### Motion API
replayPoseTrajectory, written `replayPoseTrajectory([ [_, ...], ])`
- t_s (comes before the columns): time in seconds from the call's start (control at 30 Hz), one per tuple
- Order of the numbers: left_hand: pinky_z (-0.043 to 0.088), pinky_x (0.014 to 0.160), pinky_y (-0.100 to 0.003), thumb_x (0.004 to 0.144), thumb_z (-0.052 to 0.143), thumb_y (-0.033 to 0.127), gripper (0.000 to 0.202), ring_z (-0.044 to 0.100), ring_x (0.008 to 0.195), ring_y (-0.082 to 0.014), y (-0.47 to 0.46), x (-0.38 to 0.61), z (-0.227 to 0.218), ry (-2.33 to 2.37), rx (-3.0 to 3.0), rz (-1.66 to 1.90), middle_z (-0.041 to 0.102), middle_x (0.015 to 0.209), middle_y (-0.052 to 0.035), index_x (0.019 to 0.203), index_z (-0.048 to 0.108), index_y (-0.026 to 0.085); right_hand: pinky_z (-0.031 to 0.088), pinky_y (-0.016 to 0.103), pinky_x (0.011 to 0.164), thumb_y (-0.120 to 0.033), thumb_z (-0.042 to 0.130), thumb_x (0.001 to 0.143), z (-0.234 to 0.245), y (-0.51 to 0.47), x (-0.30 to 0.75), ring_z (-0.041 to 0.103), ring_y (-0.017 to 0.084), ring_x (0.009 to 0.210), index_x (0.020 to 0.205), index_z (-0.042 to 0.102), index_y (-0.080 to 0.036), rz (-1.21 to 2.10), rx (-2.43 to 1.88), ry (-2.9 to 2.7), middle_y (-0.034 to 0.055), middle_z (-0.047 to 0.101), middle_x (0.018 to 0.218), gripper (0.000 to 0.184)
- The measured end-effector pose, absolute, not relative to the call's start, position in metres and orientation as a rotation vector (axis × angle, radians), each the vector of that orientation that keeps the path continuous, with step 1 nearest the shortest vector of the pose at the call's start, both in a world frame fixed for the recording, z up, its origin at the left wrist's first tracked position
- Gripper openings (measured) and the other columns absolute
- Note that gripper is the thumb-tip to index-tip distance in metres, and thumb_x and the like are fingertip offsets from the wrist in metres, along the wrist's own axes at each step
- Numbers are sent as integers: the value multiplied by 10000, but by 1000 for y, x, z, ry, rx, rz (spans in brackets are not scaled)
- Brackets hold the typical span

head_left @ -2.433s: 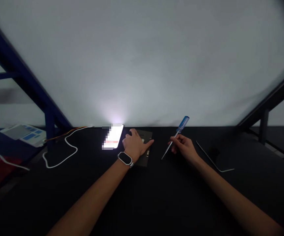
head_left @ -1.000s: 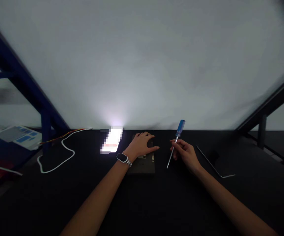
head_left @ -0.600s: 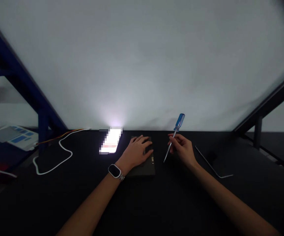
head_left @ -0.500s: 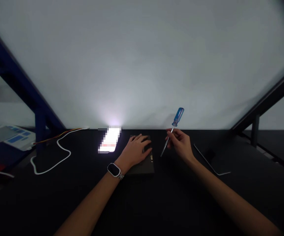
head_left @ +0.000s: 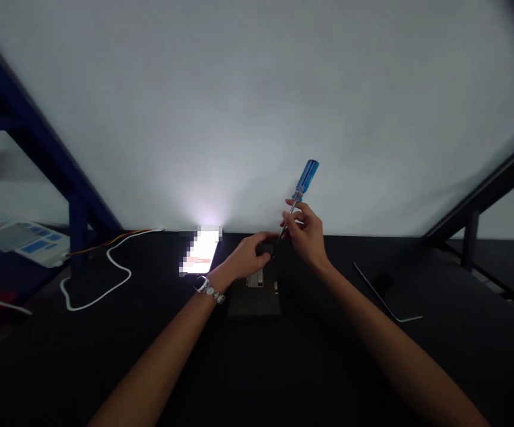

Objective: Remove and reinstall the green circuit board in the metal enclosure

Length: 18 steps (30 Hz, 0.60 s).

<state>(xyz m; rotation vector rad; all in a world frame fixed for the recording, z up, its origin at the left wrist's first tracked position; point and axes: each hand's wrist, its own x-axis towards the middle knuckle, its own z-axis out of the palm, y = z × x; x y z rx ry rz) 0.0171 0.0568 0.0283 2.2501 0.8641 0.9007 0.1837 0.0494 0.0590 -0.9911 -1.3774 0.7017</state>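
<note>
A dark flat box-like case [head_left: 254, 303] lies on the black table, with a pale label [head_left: 255, 279] and a small brass-coloured metal piece [head_left: 276, 287] on top. My left hand [head_left: 248, 256] rests over its far part, thumb and forefinger curved with a gap between them; its other fingertips are hidden. In my right hand [head_left: 307, 232] is a screwdriver [head_left: 307, 177] with a blue handle, pinched by its metal shaft. It leans with the handle up and right, the tip down by my left thumb at the case's far right part. Whether the tip touches anything is too dark to tell.
Left of the case, a phone [head_left: 202, 249] glows brightly. A white cable [head_left: 105, 301] loops farther left. A bent metal rod [head_left: 377, 295] lies to the right. A pale wall [head_left: 257, 107] rises behind the table, between a blue frame [head_left: 79, 231] and a dark one [head_left: 468, 237].
My right hand has brought the screwdriver left and up, over the case. My left hand has drawn its flattened fingers into a curve toward the far edge, baring the label.
</note>
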Motion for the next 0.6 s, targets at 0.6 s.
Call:
replayPoseTrajectory([
  [0.6,533,880,-375,891,564,273,272,697,935,-214,60,32,9,988,2052,1119,743,1065,-44,1112,717,229,513,322,603,-322,484,944,55,39,187,572,147,603,1334,539,-266,438,-1036,-1727,26,645,795,398],
])
